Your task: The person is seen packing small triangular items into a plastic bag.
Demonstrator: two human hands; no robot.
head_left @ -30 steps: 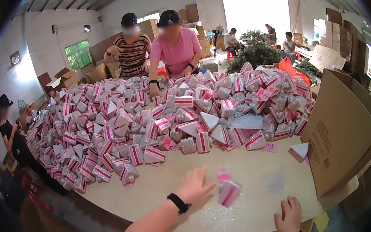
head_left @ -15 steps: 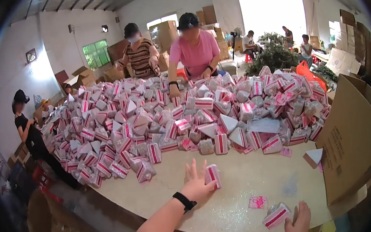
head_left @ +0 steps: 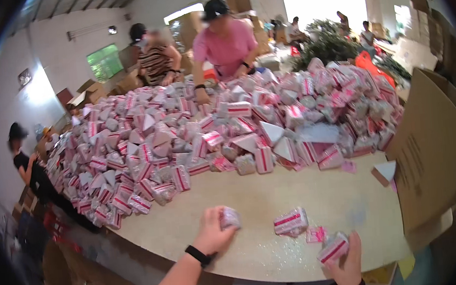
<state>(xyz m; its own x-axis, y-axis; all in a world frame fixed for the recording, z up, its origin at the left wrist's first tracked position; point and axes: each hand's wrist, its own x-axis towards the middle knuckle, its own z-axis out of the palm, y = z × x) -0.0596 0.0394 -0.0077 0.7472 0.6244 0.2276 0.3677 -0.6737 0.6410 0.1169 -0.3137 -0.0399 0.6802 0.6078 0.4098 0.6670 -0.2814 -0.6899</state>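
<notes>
One packet (head_left: pixel 291 221) is now lying nearer the card (head_left: pixel 315 235); left hand (head_left: pixel 215 232) is gripping a second packet (head_left: pixel 230 217), right hand (head_left: pixel 348 264) a third packet (head_left: pixel 334 248).

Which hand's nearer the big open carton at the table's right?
Right. The right hand is left of the carton, nearer the camera; the left hand is much farther left.

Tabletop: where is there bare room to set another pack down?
Tabletop: one bare patch lies left of the left hand, bordered by the heap of pink-banded packs; another lies between the left hand's pack and the lone pack. Crowded: the far side, under the heap, and near right, around the pink card and right hand with its pack.
</notes>
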